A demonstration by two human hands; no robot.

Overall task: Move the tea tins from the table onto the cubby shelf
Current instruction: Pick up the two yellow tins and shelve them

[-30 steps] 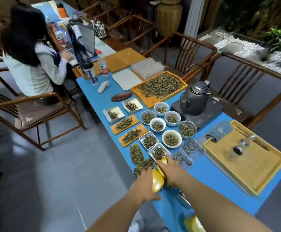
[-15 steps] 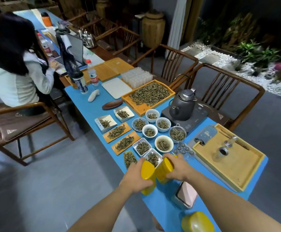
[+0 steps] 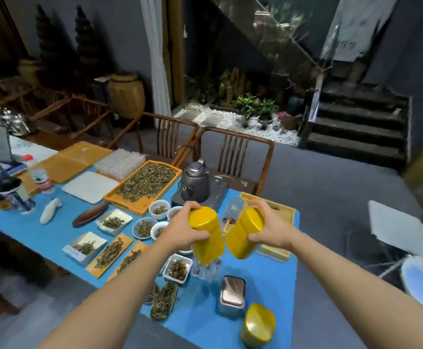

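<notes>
My left hand [image 3: 181,229] grips a yellow tea tin [image 3: 206,235], held upright above the blue table [image 3: 54,238]. My right hand [image 3: 272,229] grips a second yellow tea tin [image 3: 243,234], tilted with its base toward the first; the two tins nearly touch. A third yellow tin [image 3: 258,324] stands on the table's near right corner. Beside it stands a silver tin with a copper-coloured lid [image 3: 232,294]. No cubby shelf is in view.
The table carries several bowls and trays of loose tea [image 3: 146,181], a dark kettle [image 3: 195,182] on a hot plate, a wooden tea tray [image 3: 284,212] and a bottle [image 3: 40,180]. Wooden chairs [image 3: 233,152] stand behind it. Stairs [image 3: 359,127] rise at the right.
Both hands have lifted the two yellow tins up off the table and apart. My view has swung up and to the right; the seated person has left the frame.
</notes>
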